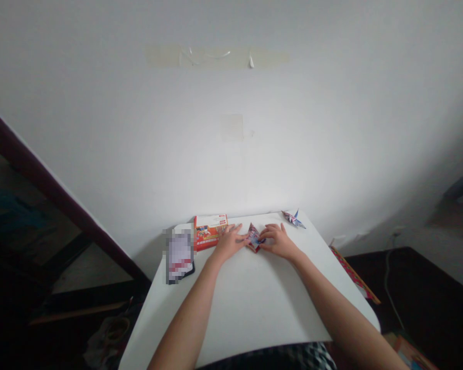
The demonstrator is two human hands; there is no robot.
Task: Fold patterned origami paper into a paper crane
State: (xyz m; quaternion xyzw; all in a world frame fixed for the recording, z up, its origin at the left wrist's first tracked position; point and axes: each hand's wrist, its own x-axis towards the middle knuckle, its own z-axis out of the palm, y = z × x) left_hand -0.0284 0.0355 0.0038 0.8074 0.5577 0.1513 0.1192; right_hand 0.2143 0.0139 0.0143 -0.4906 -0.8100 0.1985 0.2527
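Note:
A small piece of patterned origami paper [253,238], folded to a diamond with pointed ends, lies on the white table [250,298] between my hands. My left hand [230,242] grips its left edge with thumb and finger, the other fingers stretched forward beside a red and white box. From the other side, my right hand [277,240] pinches the paper's right edge, where a bluish part shows. The fingertips partly cover the paper, so its exact folds cannot be made out. Further right, near the back corner, lies a finished paper crane [294,219].
The red and white box [210,231] lies at the table's back left. Left of it, a phone-like device [180,257] with a blurred screen lies near the edge. A white wall [231,169] stands directly behind the table. A bright patterned item [353,272] stands beyond the right edge.

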